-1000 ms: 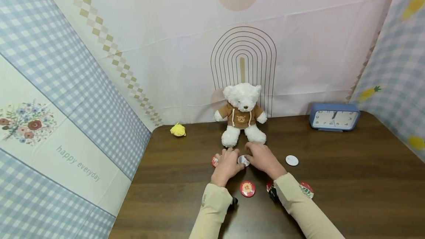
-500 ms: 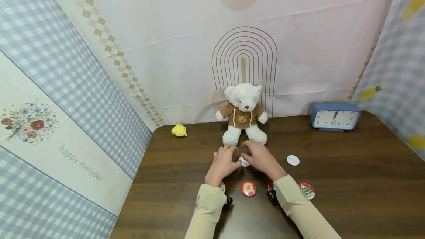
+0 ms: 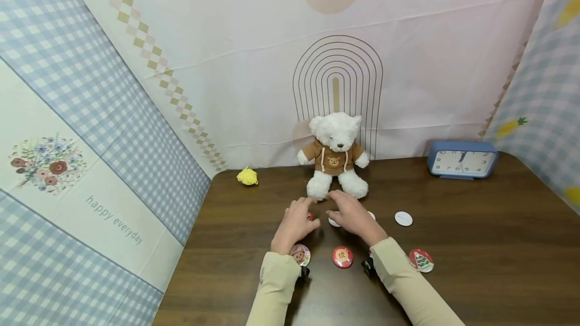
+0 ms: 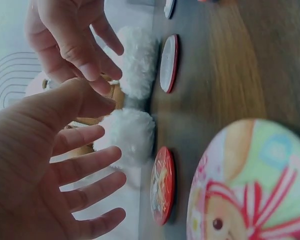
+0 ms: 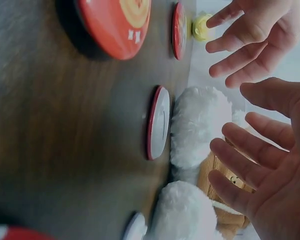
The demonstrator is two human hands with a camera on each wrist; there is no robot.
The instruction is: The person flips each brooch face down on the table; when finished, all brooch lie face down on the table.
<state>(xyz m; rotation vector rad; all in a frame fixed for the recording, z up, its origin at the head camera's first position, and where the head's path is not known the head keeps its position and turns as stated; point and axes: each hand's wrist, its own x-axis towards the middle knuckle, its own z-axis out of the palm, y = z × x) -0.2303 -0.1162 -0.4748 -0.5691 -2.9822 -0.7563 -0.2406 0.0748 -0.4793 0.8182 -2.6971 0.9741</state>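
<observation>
My left hand is held over the table with its fingers spread and nothing in it. Facing it, my right hand also has extended fingers and holds nothing. On the table between them lies a round pin badge, white back up with a red rim. A red badge lies face up below my left fingers. Near my left wrist is a badge with a cartoon face. A red and gold badge lies between the forearms. Another white-backed badge is partly hidden behind my right hand.
A white teddy bear in a brown hoodie sits just beyond the hands. Right of them lie a white-backed badge and a tree-patterned badge. A blue clock and yellow yarn ball stand at the back.
My hands have drawn apart above the white-backed badge, the left moving left and uncovering the cartoon-face badge. The fingers that were close around the white-backed badge are now away from it.
</observation>
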